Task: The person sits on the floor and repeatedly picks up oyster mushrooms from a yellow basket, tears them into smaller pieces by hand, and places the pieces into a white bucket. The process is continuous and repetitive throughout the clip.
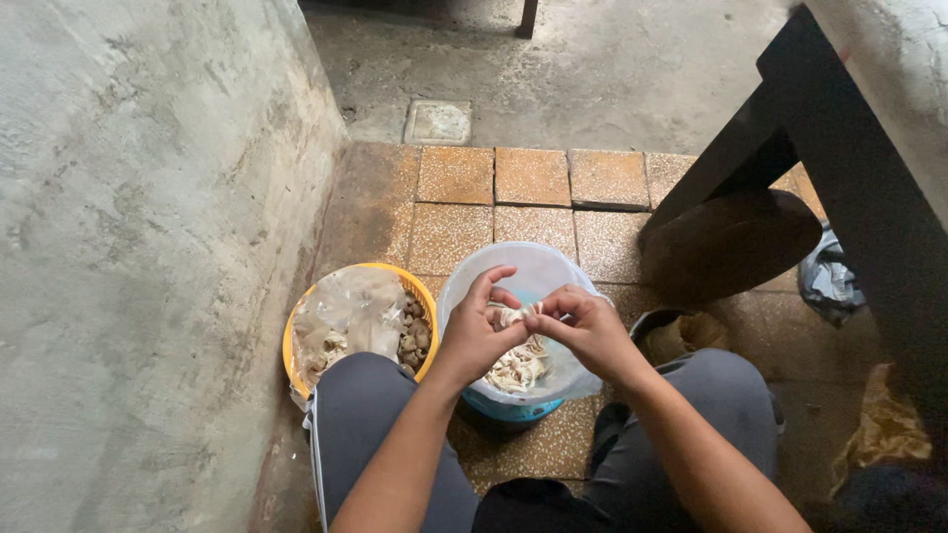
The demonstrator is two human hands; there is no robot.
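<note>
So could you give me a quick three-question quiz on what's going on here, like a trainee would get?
1. True or false: both hands are at one pale mushroom piece.
2. Which container lies under the hands: A) the yellow basket, B) the plastic-lined bucket?
3. What partly covers the yellow basket?

Key
1. True: left hand and right hand pinch it together.
2. B.
3. A clear plastic bag.

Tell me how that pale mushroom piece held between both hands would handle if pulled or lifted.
The pale mushroom piece looks thin and ragged, so it probably tears easily and flops. It sits pinched between the left hand and right hand fingertips alone, so it seems light. Similar shreds lie limp in the bowl, suggesting softness.
</note>
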